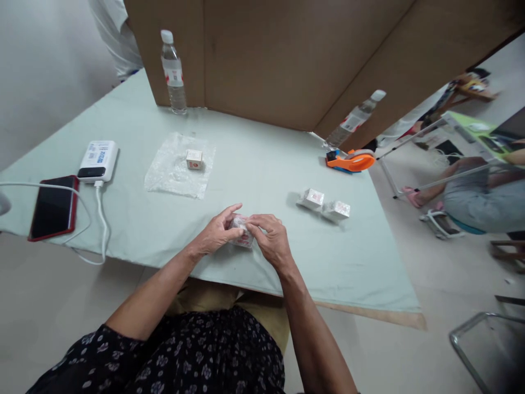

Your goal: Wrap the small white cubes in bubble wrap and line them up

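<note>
The left hand (217,230) is curving partly closed around a small box (245,239) in clear wrap, while the right hand (268,238) is pinching that wrap, fingertips drawn together. The box is sitting between them at the tabletop (254,169), its wrapping apparently unfinished. Right of the hands, a first wrapped box (314,198) and a second wrapped box (339,210) are sitting close together, looking done. Beyond the hands, leftward, a bare box (194,159) is resting on a spread bubble-wrap sheet (164,176), seemingly not yet begun.
</note>
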Available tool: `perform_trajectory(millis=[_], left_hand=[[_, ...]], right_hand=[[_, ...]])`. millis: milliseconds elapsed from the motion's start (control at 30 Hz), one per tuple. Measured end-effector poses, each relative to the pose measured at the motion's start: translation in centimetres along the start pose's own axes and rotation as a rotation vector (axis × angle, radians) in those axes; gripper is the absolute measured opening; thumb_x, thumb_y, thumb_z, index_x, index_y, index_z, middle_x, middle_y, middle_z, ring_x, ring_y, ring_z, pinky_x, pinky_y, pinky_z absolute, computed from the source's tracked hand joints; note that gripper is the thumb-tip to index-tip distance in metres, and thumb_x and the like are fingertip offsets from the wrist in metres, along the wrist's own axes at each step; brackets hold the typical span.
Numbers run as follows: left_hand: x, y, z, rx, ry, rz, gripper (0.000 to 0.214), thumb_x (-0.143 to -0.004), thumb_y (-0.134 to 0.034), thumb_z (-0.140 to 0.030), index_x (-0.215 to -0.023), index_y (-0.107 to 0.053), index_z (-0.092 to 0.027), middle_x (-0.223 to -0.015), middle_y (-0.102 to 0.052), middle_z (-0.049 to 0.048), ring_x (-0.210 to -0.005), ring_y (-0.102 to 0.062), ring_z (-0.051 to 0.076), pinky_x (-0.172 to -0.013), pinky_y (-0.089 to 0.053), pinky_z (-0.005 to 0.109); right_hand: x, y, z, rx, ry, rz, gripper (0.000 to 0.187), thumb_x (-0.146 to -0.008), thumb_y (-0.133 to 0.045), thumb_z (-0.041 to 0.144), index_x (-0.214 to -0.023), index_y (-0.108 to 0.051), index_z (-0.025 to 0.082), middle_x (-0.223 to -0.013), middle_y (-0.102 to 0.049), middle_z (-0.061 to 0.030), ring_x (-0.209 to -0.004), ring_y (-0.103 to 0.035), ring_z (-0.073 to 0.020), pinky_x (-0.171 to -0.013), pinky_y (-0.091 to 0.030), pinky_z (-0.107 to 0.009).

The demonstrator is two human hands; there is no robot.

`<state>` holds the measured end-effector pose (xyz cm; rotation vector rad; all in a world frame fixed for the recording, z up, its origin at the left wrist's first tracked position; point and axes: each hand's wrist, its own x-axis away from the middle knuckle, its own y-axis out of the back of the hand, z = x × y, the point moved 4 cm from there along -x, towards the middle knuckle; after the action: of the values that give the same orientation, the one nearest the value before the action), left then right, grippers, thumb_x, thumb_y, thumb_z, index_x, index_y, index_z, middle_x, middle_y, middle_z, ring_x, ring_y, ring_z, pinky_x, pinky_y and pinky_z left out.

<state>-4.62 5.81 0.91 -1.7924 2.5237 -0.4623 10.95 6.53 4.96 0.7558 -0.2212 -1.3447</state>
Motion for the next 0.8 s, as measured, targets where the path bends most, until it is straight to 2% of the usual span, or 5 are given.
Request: perform_trajectory(millis=[233,467,567,667,800], left_hand=[[0.1,0.1,0.6,0.006,-0.018,-0.026,0.079,-0.076,-0.073,-0.031,-0.147,-0.039,-0.016,-0.134,-0.059,0.0152,-0.114,-0.061,0.023,-0.101,-0.048,0.037],[-0.1,0.3,0.6,-0.002,-0.031,-0.046,0.076,-0.077,-0.072,-0.033,-0.144,-0.042,-0.014,-0.128,-0.062,0.0146,-0.108,-0.064,0.022,-0.097,-0.05,0.038],[0.0,0.3,0.3,-0.018,-0.03,-0.044,0.075,-0.078,-0.071,-0.034,-0.144,-0.042,-0.015,-0.127,-0.061,0.0142,-0.108,-0.064,0.022,-0.097,-0.05,0.038],[0.1,0.3,0.3,-0.007,-0.015,-0.041,0.074,-0.078,-0.071,-0.034,-0.143,-0.042,-0.016,-0.129,-0.059,0.0143,-0.107,-0.063,0.022,-0.094,-0.051,0.037],[0.0,0.4,0.5,0.011,0.001,-0.034,0.074,-0.077,-0.073,-0.033,-0.142,-0.043,-0.016,-0.129,-0.058,0.0137,-0.103,-0.064,0.02,-0.091,-0.051,0.034]], right_hand=[[-0.2,0.2,0.0,0.055,0.041,0.107,0.015,-0.088,-0.062,0.027,-0.084,-0.076,0.029,-0.095,-0.078,-0.0031,-0.097,-0.067,-0.0252,-0.094,-0.045,-0.047],[-0.6,-0.1,0.0,0.059,0.051,0.218,0.017,-0.088,-0.057,0.023,-0.092,-0.074,0.025,-0.1,-0.077,-0.0053,-0.1,-0.067,-0.0255,-0.097,-0.044,-0.047],[0.3,0.6,0.3,0.029,0.066,0.166,0.02,-0.087,-0.059,0.025,-0.102,-0.072,0.025,-0.111,-0.074,-0.006,-0.114,-0.063,-0.0263,-0.104,-0.04,-0.048],[1.8,1.7,0.2,-0.007,0.035,0.046,0.027,-0.088,-0.059,0.026,-0.114,-0.069,0.027,-0.126,-0.069,-0.0064,-0.128,-0.055,-0.0259,-0.11,-0.037,-0.048],[3.8,2.2,-1.1,-0.053,-0.053,-0.028,0.038,-0.087,-0.063,0.031,-0.125,-0.062,0.028,-0.134,-0.063,-0.008,-0.13,-0.054,-0.0259,-0.111,-0.038,-0.049]])
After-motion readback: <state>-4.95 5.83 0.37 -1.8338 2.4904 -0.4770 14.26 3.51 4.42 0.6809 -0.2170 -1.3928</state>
